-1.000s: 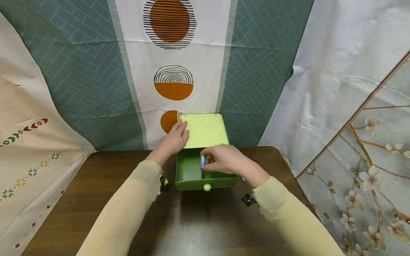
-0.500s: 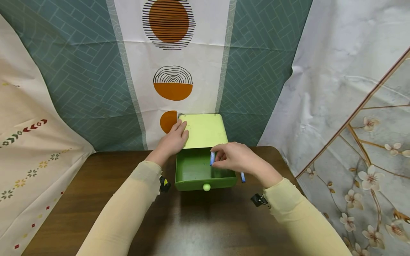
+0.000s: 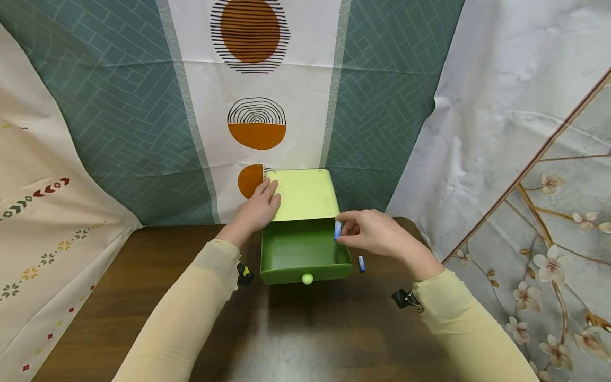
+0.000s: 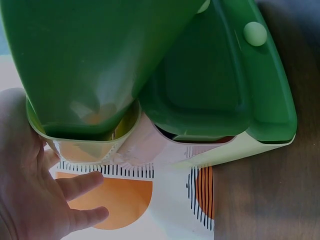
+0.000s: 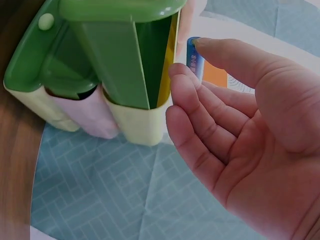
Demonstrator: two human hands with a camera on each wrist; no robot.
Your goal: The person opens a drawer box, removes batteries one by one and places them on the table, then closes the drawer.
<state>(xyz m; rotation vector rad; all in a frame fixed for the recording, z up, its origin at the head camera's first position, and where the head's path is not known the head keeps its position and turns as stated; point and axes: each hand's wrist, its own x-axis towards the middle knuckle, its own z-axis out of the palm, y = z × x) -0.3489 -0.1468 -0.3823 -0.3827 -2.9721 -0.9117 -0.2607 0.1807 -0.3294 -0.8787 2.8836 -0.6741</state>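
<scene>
My right hand (image 3: 374,233) pinches a small blue battery (image 3: 338,229) between thumb and fingertips, above the right edge of a pulled-out green drawer (image 3: 305,273). In the right wrist view the battery (image 5: 195,57) stands nearly upright by the thumb tip. The drawer belongs to a small drawer cabinet with a pale green top (image 3: 307,193). My left hand (image 3: 255,212) rests against the top's left edge, fingers extended; the left wrist view shows that hand (image 4: 37,185) beside the cabinet's pale shell. A second blue battery (image 3: 361,263) lies on the table, right of the drawer.
The cabinet stands at the back of a dark wooden table (image 3: 296,334), against a patterned cloth (image 3: 191,159). Below the pulled-out drawer, both wrist views show lower green drawers, one with a pale round knob (image 4: 255,34). A floral cloth (image 3: 534,212) hangs at the right.
My right hand has moved right with the battery, from over the middle of the drawer to its right edge. The battery on the table has come fully into view. My left hand stays put.
</scene>
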